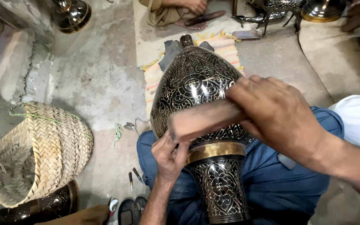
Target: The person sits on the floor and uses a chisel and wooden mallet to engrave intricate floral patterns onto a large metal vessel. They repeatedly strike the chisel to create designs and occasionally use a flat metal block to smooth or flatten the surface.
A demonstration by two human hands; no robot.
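Hands [169, 156] [278, 114] on engraved vase [196, 87], bare concrete floor [101, 79] leftward.

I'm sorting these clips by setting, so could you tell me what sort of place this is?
Most likely a floor-level metal-engraving workshop. An engraved dark metal vase lies across the person's lap, with the left hand and right hand on it. Small chisels lie on the concrete floor, and more metalware stands nearby.

Across your lap lies a glossy dark metal vase [196, 87], engraved all over, with a smooth brass band [216, 151]. Your trousers [280, 183] are blue cloth. Beside you, a rough woven straw basket [42, 150] sits on a matt, cracked concrete floor [101, 83].
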